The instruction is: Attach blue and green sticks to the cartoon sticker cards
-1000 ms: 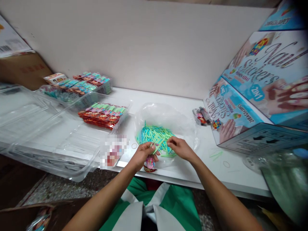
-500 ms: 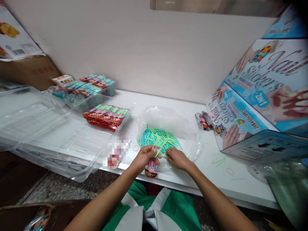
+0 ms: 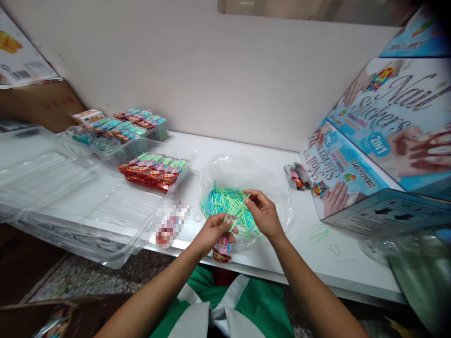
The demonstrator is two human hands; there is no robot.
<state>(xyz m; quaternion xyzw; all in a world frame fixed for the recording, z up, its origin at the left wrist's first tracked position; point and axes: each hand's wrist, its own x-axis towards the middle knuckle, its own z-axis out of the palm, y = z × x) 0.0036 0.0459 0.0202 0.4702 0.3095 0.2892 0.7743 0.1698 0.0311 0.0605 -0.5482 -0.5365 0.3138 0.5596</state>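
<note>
Over the near edge of the white table, my left hand (image 3: 214, 231) is closed on a small pink and red printed packet (image 3: 221, 251), which hangs below the fingers. Thin light-green sticks also poke up from that grip. To its right, my right hand (image 3: 266, 216) is raised and pinches the upper end of a thin green stick (image 3: 245, 199). Both hands are above a clear plastic bag (image 3: 243, 165), spread open around a loose heap of green and blue sticks (image 3: 219, 199).
Left of the bag, a clear tray of red-and-green packets (image 3: 155, 171) stands near open plastic trays (image 3: 81, 197). Nail-sticker boxes (image 3: 355, 159) lean at the right, with dark packets (image 3: 296, 176) beside them. Rubber bands (image 3: 198, 217) and loose green sticks (image 3: 319, 235) lie on the table (image 3: 303, 263).
My right hand has risen from the front of the stick heap and now pinches a stick higher up. My left hand has stayed nearly in place with the packet.
</note>
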